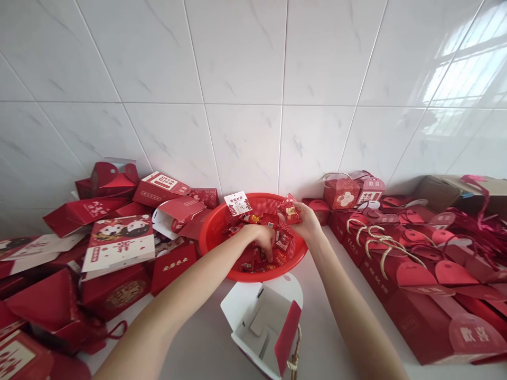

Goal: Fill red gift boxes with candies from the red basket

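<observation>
Leftmost: a heap of red folded-card gift boxes [114, 287] is lying along the white counter [317, 295], reaching toward its back edge. A cream-and-red card panel [120, 240] is showing two black-and-white cartoon figures; beside it, a plain red card box [174, 266] is bearing gold characters reading 安居乐业.

Centre: an oval red plastic basket [209, 232] is standing near the tiled wall, holding small red foil-like packets [283, 240]. A white printed card [237, 203] is leaning at its back-left rim, its writing too small for sure reading. The left hand [263, 237] is reaching down among the packets, fingers bent; whether it is gripping one, one cannot tell. Nearer the person, an open card box with white interior [259, 322] and twisted cord handle is sitting between the forearms, lying personward of both hands; the left appears to be nearer it.

Right of these: the right hand [307, 224] is pinching a single red printed packet [290, 209] between thumb and fingers, above the basket's back-right rim.

Rightmost: rows of red handled gift boxes [420, 316] are standing close together, the nearest flap reading 歡喜. Pale twisted cords [384, 245] are lying over them.
</observation>
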The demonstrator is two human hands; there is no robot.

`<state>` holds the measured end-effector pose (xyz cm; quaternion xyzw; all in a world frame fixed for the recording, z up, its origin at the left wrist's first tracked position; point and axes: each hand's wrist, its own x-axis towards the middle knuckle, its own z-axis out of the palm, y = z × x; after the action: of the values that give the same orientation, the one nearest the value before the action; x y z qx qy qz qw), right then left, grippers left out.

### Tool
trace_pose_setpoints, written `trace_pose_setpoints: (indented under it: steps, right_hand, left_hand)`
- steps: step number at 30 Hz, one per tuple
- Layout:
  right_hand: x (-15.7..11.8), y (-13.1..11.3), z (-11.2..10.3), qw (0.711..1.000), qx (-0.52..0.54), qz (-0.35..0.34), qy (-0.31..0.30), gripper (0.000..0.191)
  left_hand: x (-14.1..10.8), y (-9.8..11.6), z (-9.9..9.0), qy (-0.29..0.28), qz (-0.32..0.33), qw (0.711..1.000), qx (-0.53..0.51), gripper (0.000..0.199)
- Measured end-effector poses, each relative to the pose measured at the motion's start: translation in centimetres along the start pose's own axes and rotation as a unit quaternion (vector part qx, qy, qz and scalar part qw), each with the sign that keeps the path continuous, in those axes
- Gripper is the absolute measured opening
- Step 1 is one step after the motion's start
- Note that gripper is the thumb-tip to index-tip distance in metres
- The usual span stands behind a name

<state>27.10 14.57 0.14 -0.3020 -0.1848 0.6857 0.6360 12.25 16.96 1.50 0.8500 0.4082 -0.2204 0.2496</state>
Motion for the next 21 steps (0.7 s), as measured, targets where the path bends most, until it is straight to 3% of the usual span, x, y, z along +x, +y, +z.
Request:
trace_pose_setpoints:
  steps: [8,13,17,21]
  right_hand:
    - [0.0,0.1,0.0,1.000,-0.009,-0.007,-0.005,0.016]
    - [0.3,0.4,-0.1,0.999,-0.034,-0.026,-0.010,0.019]
    - [-0.2,0.0,0.2,0.997,-0.069,-0.038,-0.026,0.015]
    - [-2.1,-1.3,1.4,0.991,-0.112,-0.044,-0.057,0.016]
  left_hand:
    - [0.3,-1.6,-0.2,0.085,0.012,0.996,-0.036,0.025]
    - [-0.1,-3.0,-1.4,0.177,0.054,0.978,-0.097,0.036]
    - [-1.2,-3.7,-2.4,0.278,0.107,0.941,-0.162,0.032]
    - [-4.0,-3.6,-1.7,0.366,0.174,0.860,-0.310,0.043]
